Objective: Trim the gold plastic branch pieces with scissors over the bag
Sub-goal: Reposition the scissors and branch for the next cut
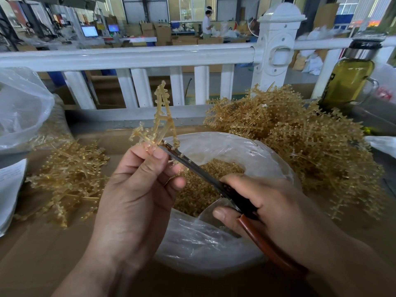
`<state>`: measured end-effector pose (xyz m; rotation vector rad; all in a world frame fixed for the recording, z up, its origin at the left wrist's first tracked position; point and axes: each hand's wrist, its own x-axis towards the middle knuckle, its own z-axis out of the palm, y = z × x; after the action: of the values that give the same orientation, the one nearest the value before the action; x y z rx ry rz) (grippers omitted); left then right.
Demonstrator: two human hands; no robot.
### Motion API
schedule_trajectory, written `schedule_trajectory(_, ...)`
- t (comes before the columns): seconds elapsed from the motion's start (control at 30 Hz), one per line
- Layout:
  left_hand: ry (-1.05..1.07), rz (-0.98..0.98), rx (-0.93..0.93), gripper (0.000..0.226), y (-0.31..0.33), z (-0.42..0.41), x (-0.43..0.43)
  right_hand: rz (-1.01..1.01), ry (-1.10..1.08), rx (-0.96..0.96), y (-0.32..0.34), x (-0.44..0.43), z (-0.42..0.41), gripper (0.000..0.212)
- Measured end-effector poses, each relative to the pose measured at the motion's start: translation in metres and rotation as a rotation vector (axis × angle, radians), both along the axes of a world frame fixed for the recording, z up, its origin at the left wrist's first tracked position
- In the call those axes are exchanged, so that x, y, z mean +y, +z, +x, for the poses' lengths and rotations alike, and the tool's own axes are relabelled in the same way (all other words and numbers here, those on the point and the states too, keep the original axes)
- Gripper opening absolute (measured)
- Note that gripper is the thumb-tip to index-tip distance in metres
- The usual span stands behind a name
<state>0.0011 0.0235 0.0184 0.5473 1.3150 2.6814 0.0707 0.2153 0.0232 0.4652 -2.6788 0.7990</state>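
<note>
Cardboard-covered table (42, 249), factory floor behind, left hand (132, 189) gripping branch (160, 116), right hand (267, 202) gripping scissors (192, 166)

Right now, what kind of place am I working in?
Probably a factory or packing workshop: heaps of gold plastic branch pieces on a cardboard-covered bench, stacked brown cardboard boxes behind the white railing, and lit computer monitors beside machinery.

A white railing (128, 57) runs across beyond the hands, with a capped post (278, 46) to their far right. Further right stands a glass bottle of olive-coloured liquid (347, 80) with a handle. Far behind are cardboard boxes (162, 32), two lit monitors (89, 31), and a person in white (207, 23).
</note>
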Motion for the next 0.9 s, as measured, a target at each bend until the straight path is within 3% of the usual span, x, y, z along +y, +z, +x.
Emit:
schedule_trajectory(0.23, 0.013, 0.016, -0.003, 0.012, 0.0000, 0.0002, 0.0022, -0.011, 0.005, -0.005, -0.0011, 0.0002, -0.0006, 0.035)
schedule_trajectory(0.53, 0.015, 0.009, -0.014, 0.019, -0.0007, -0.0009, 0.0024, 0.012, -0.016, 0.028, -0.0006, -0.0003, -0.0012, 0.027)
schedule_trajectory(0.9, 0.037, 0.016, -0.042, 0.012, -0.0006, -0.0006, 0.0030, 0.028, -0.021, 0.009, 0.0016, 0.0005, -0.0001, 0.028)
